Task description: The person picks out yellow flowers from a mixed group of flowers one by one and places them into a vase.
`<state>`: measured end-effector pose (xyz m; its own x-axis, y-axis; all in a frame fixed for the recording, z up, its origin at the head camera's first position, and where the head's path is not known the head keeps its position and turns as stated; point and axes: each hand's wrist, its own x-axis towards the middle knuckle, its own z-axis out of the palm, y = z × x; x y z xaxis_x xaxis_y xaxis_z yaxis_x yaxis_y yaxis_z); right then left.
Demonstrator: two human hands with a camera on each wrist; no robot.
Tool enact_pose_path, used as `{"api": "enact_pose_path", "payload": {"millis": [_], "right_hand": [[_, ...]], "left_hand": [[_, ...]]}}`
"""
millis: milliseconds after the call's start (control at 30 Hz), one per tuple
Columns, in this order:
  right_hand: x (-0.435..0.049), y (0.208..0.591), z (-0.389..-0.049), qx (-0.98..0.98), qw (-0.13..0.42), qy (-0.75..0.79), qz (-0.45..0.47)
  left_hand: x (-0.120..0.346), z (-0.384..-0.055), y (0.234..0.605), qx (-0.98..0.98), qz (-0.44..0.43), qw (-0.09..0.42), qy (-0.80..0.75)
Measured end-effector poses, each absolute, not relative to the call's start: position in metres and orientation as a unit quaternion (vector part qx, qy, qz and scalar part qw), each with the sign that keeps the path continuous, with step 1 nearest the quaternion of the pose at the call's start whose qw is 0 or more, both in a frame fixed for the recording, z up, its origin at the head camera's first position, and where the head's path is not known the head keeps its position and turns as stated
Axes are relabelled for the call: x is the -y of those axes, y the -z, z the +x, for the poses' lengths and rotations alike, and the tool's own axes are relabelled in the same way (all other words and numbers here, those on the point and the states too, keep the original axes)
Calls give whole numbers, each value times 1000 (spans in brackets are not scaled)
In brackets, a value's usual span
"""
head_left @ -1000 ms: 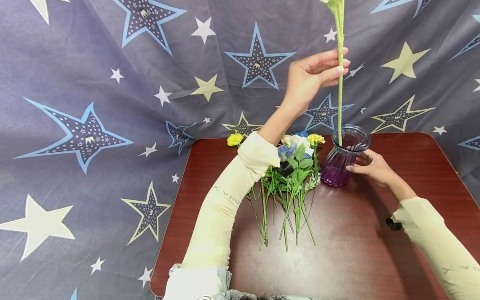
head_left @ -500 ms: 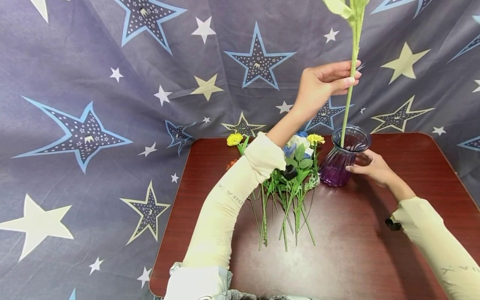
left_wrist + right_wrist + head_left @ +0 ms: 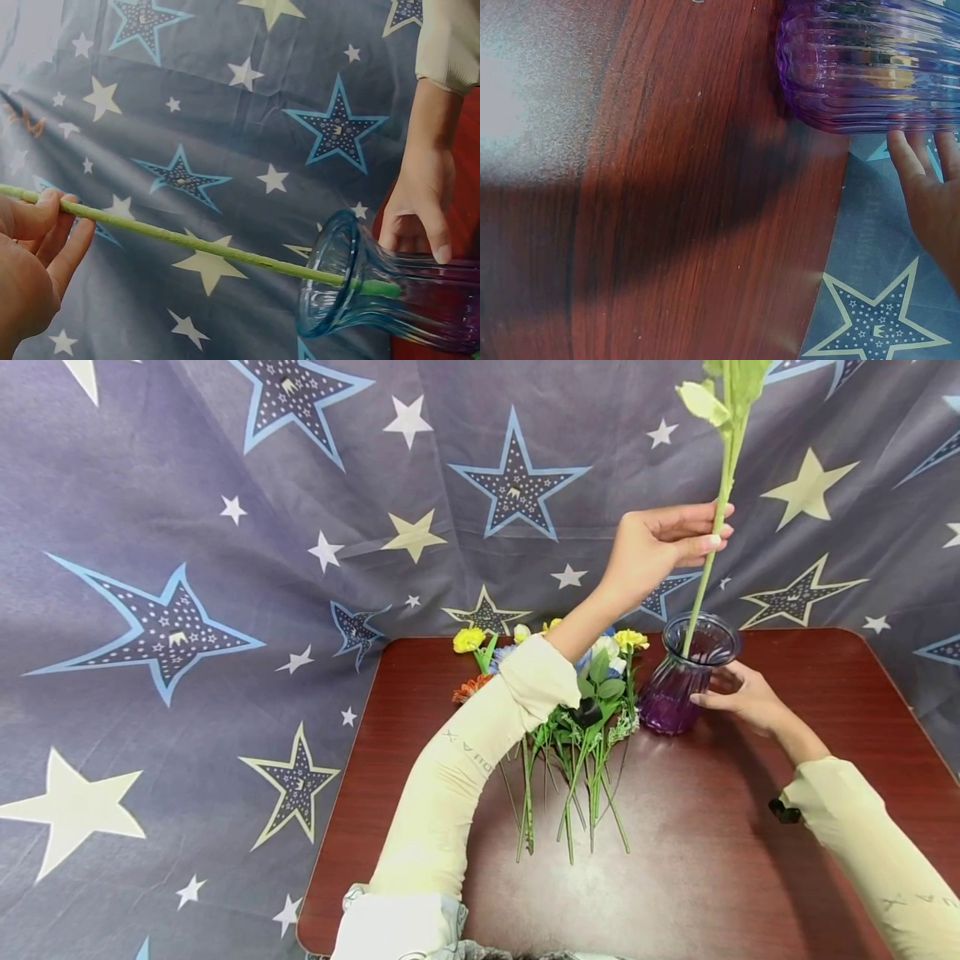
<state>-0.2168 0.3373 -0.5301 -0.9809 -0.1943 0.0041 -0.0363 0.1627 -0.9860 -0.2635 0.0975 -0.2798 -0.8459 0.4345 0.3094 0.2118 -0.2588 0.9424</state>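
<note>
My left hand (image 3: 663,545) pinches a long green flower stem (image 3: 708,568) between thumb and fingertips. Leaves show on it at the top of the head view, and any bloom is cut off by the frame. Its lower end is inside the mouth of a ribbed glass vase (image 3: 677,693), blue-tinted above and purple below. The left wrist view shows the stem end (image 3: 379,288) through the glass, past the rim. With thumb and fingers on either side, my right hand (image 3: 746,697) holds the vase's lower side; fingertips meet the glass in the right wrist view.
Left of the vase lies a pile of flowers (image 3: 592,718), yellow, white, blue and orange, stems pointing toward me. My left forearm crosses over part of it. The reddish-brown table (image 3: 675,868) ends at a star-patterned cloth (image 3: 375,468) behind.
My left hand has moved right and down with the stem, which now leans right and sits slightly lower in the vase. My right hand and the vase stay in place.
</note>
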Motion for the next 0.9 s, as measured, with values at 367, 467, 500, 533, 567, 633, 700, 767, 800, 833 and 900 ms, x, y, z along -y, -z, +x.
{"api": "enact_pose_path", "payload": {"millis": [367, 467, 500, 533, 567, 633, 700, 767, 800, 833, 900], "right_hand": [[-337, 530, -215, -757, 69, 646, -72], [-337, 530, -214, -762, 68, 639, -72], [-337, 530, -214, -764, 68, 637, -72], [-338, 530, -214, -766, 68, 635, -72], [-338, 530, -214, -768, 68, 633, -72], [-337, 530, -214, -768, 69, 632, -70], [-337, 529, -214, -769, 68, 632, -70], [-337, 528, -214, -769, 67, 632, -71], [-337, 528, -215, -769, 66, 631, -72], [-337, 528, -215, -769, 65, 632, -72], [-336, 528, -215, -767, 64, 634, -74]], "left_hand": [[-109, -262, 299, -630, 266, 99, -723], [-114, -263, 306, -640, 265, 107, -714], [-115, -264, 308, -642, 264, 109, -712], [-116, -264, 310, -644, 265, 111, -709], [-117, -265, 312, -646, 265, 112, -707], [-118, -265, 314, -649, 266, 115, -703], [-118, -266, 316, -651, 266, 119, -701], [-119, -266, 318, -654, 267, 120, -698], [-119, -266, 318, -656, 267, 120, -696], [-119, -267, 319, -658, 268, 119, -694], [-119, -268, 321, -658, 269, 118, -693]]}}
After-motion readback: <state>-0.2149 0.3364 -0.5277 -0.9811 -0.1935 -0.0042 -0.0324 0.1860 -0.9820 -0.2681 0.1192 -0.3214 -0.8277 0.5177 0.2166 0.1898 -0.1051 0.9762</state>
